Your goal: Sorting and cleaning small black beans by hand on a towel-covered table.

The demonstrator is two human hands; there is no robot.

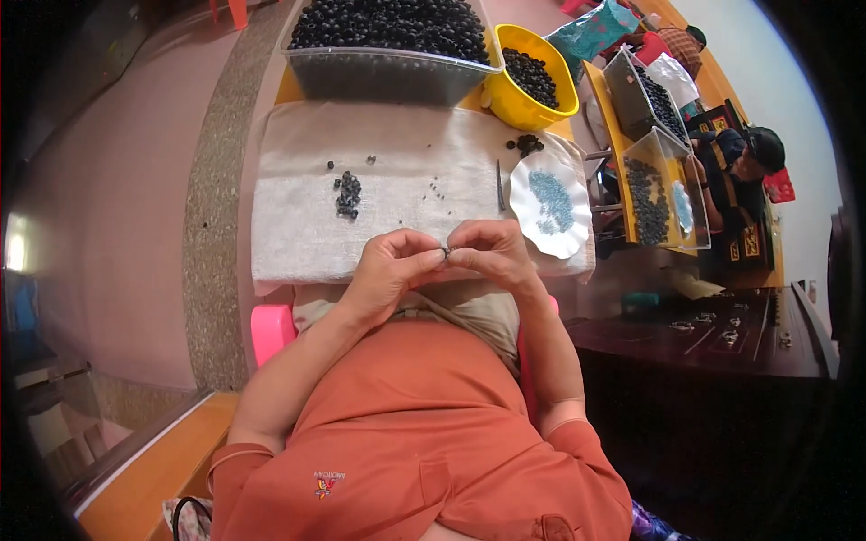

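Note:
My left hand (388,270) and my right hand (498,259) meet at the near edge of the cloth-covered table (293,225). Thumbs and forefingers of both are pinched together around a tiny dark piece (446,252), mostly hidden by the fingertips. Beyond my left hand lies a small heap of black, cap-like pieces (347,195). Several tiny dark bits (435,188) are scattered ahead of my fingers. To the right, a slim dark tool (501,186) rests beside a white wavy-rimmed plate (561,246), which holds many small light-blue pieces (550,200).
A clear bin (388,77) full of black pieces stands at the table's far side, with a yellow tub (523,113) of similar pieces beside it. Further right, another person (735,167) sits at a table with clear bins (663,194). Dark furniture (686,338) stands at right.

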